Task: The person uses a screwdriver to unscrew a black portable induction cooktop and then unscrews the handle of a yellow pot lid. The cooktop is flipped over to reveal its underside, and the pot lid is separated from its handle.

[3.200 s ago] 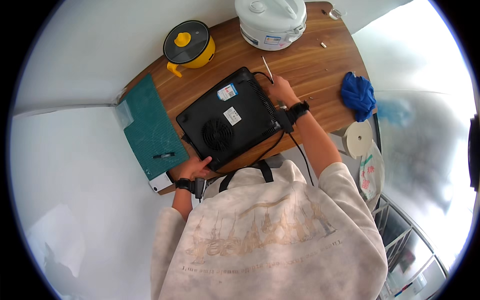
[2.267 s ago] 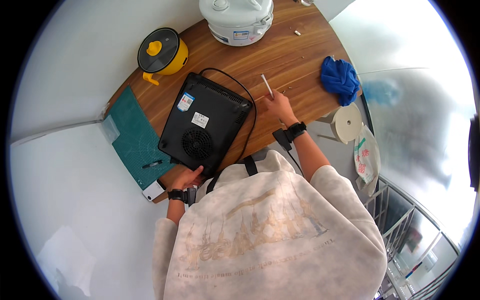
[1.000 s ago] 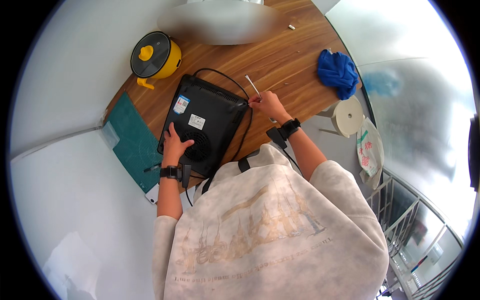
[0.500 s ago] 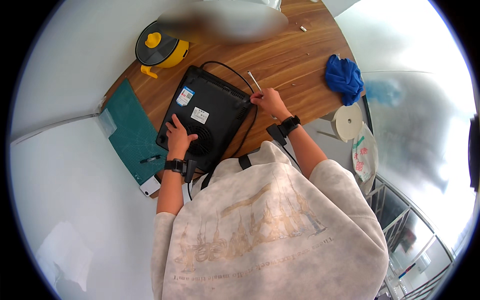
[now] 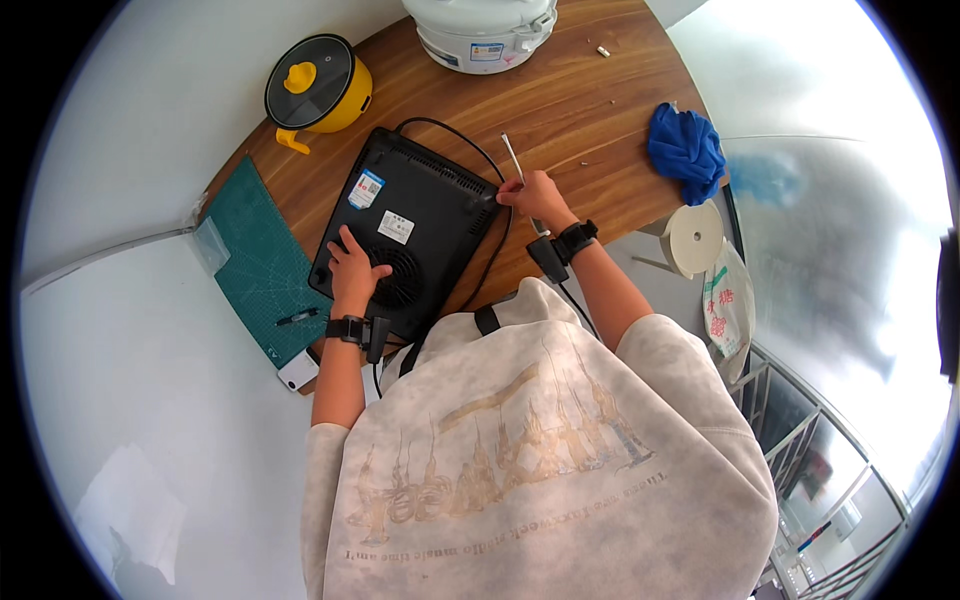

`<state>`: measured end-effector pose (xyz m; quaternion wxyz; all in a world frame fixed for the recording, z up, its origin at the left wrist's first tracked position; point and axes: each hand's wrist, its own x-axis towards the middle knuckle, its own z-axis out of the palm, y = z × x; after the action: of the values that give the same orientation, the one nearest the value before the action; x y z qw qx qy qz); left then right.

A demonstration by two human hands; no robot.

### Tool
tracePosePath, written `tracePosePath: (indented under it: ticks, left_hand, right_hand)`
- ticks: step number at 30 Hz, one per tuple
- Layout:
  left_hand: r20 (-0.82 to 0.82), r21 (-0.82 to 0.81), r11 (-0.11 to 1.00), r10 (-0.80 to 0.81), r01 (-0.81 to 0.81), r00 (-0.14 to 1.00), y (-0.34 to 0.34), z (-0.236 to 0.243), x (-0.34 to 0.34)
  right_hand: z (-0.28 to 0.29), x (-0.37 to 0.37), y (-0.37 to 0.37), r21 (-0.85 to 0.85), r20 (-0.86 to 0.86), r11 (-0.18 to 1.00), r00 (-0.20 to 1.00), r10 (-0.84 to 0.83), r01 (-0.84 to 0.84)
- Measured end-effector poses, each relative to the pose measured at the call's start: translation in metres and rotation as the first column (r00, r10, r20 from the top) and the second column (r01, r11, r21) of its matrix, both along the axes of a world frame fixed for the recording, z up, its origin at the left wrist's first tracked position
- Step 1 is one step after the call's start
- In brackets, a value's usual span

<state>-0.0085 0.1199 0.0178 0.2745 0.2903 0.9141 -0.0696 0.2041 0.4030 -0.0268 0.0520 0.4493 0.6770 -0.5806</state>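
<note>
A black flat appliance [image 5: 440,225] lies bottom-up on the wooden table [image 5: 560,110], with vents, labels and a fan grille. My left hand [image 5: 355,270] rests on it by the grille, fingers spread. My right hand [image 5: 536,200] is closed on a slim pale rod-like tool [image 5: 512,150], its fingertips at the appliance's right corner; what exactly they pinch there is too small to tell. A black cord [image 5: 480,150] loops behind that corner.
Around it are a yellow pot [image 5: 335,105], a white lidded cooker [image 5: 475,40], a blue cloth [image 5: 688,150], small bits [image 5: 603,50] and a green mat [image 5: 250,270] with a pen [image 5: 300,316]. A stool [image 5: 685,240], bag [image 5: 727,305] and metal railing stand right.
My left hand has moved from the appliance's lower edge onto its underside. The appliance has been turned, and my right hand has come back to its corner with the tool.
</note>
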Motion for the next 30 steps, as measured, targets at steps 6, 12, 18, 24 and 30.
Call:
tracePosePath:
  ticks: [6, 12, 18, 24, 30]
  left_hand:
    - [0.023, 0.001, 1.000, 0.013, -0.013, 1.000, 0.002, 0.005, 0.000]
    - [0.042, -0.011, 1.000, 0.024, -0.024, 0.999, 0.004, 0.009, 0.000]
    - [0.052, -0.010, 0.999, 0.037, -0.036, 0.998, 0.005, 0.011, 0.001]
    - [0.047, -0.001, 0.999, 0.034, -0.034, 0.998, 0.004, 0.008, 0.000]
    - [0.036, 0.033, 0.999, 0.035, -0.036, 0.999, 0.000, 0.005, 0.001]
  right_hand:
    - [-0.008, 0.005, 0.002, -0.125, -0.050, 0.990, 0.997, -0.066, 0.060]
    - [-0.002, 0.006, 0.002, -0.145, -0.047, 0.988, 0.997, -0.065, 0.057]
    - [-0.007, 0.006, 0.002, -0.120, -0.049, 0.992, 0.997, -0.056, 0.050]
    - [0.000, 0.004, 0.002, -0.093, -0.022, 0.996, 1.000, -0.017, 0.015]
    - [-0.006, 0.006, 0.001, -0.090, -0.018, 0.996, 1.000, -0.022, 0.020]
